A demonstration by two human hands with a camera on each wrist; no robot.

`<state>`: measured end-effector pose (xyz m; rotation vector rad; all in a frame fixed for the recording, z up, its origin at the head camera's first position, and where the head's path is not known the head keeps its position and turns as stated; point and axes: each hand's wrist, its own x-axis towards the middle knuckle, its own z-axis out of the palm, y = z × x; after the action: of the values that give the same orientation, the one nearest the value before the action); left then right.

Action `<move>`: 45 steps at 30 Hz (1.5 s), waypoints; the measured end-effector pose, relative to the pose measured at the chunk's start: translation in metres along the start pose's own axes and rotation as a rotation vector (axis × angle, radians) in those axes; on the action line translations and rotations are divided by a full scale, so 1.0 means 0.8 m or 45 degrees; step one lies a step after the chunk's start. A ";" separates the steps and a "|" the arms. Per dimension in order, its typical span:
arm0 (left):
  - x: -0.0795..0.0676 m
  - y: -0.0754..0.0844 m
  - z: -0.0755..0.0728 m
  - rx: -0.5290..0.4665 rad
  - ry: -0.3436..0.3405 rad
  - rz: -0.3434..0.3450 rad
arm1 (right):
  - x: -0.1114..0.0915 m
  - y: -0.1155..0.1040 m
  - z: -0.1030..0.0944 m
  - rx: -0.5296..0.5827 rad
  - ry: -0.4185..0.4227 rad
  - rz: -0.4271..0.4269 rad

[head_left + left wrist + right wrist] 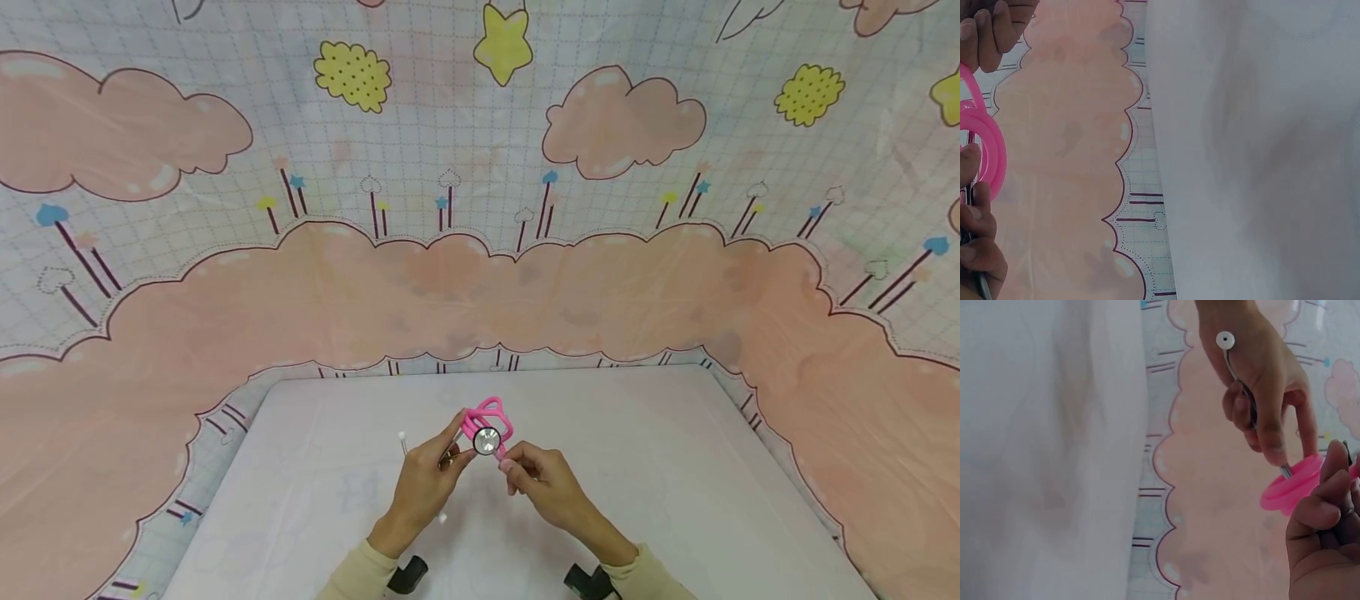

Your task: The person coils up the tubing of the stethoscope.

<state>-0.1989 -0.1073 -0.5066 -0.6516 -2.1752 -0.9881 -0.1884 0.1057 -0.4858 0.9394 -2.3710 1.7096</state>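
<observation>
A stethoscope with pink tubing point(495, 403) is held up over the white tabletop, its tube wound into loops. Its round silver chest piece point(487, 441) faces the head camera. My left hand point(420, 487) grips the looped tube and the metal ear tubes between thumb and fingers. One white ear tip point(1225, 340) sticks out past the back of that hand in the right wrist view. With thumb and curled fingers, my right hand point(547, 483) pinches the tube just below the chest piece. In the left wrist view the pink loops point(999, 156) show at the left edge.
The white tabletop point(645, 500) spreads out below both hands. Behind and around it hangs or lies a cloth point(600, 300) printed with clouds and stars. Black devices point(408, 575) sit at both wrists, by the light sleeves point(356, 575).
</observation>
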 end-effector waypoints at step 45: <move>-0.005 0.022 0.024 0.047 0.111 0.037 | 0.005 -0.036 0.018 0.212 0.513 0.297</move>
<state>-0.1915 -0.0821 -0.5113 -0.6103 -2.0973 -0.9416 -0.1728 0.0858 -0.4652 0.2936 -2.1612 1.9765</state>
